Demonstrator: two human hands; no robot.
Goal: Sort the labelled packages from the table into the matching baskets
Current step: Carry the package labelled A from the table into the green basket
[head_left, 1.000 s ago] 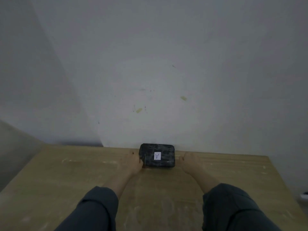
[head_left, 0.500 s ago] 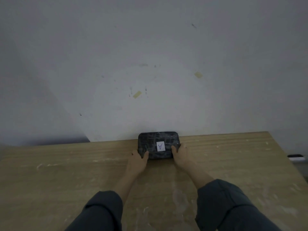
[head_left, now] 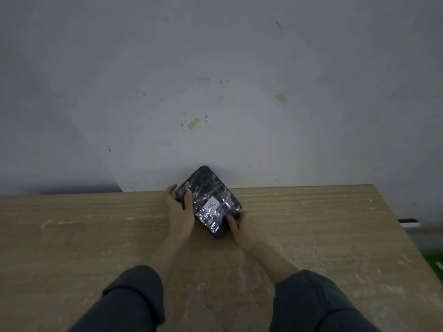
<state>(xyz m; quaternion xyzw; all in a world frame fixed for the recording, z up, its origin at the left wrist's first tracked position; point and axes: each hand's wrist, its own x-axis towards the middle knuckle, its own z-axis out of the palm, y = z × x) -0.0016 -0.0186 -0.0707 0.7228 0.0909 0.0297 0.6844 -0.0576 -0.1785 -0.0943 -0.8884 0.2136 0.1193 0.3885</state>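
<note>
No baskets in view; underside of the black wrapped package (head_left: 209, 200) hidden, so contact with the wooden table (head_left: 311, 236) hard to judge. White label (head_left: 212, 206) readable only as 1 handwritten mark, tilted. Package turned diagonally at the table's far edge, against the pale wall (head_left: 215, 80). Left hand (head_left: 180, 212) closed on its left edge, thumb over the top, fingers curled behind. Right hand (head_left: 241, 227) gripping the near right corner, fingertips on the wrap. Both forearms extended from dark sleeves (head_left: 134, 298).
</note>
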